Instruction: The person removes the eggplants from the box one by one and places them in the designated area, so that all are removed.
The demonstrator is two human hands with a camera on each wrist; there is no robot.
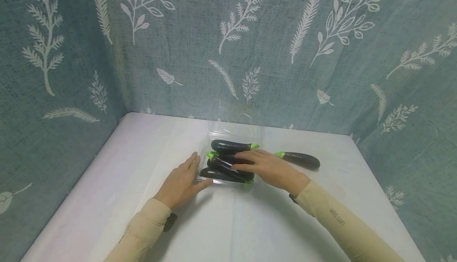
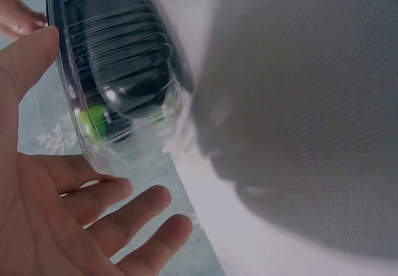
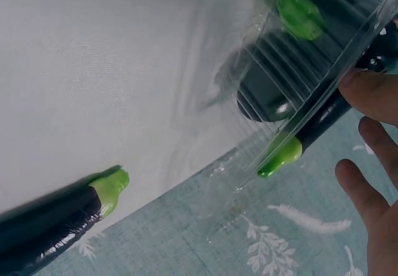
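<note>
Several dark eggplants (image 1: 228,147) with green caps lie in a clear plastic clamshell box (image 1: 218,182), some stacked across others. My left hand (image 1: 183,182) rests at the box's left front corner, thumb along the front rim and fingers extended by the left side. In the left wrist view that thumb and a fingertip meet the edge of the box (image 2: 78,124). My right hand (image 1: 269,168) reaches over the box's right side, its fingertips on the upper eggplants. The right wrist view shows its fingers (image 3: 364,192) spread, with the thumb at the box rim.
The box's transparent lid (image 1: 233,129) stands raised behind it, near the cloth backdrop (image 1: 192,87). One more eggplant (image 1: 301,160) lies on the white table (image 1: 285,222), right of the box. Leaf-patterned fabric hangs at the back and both sides.
</note>
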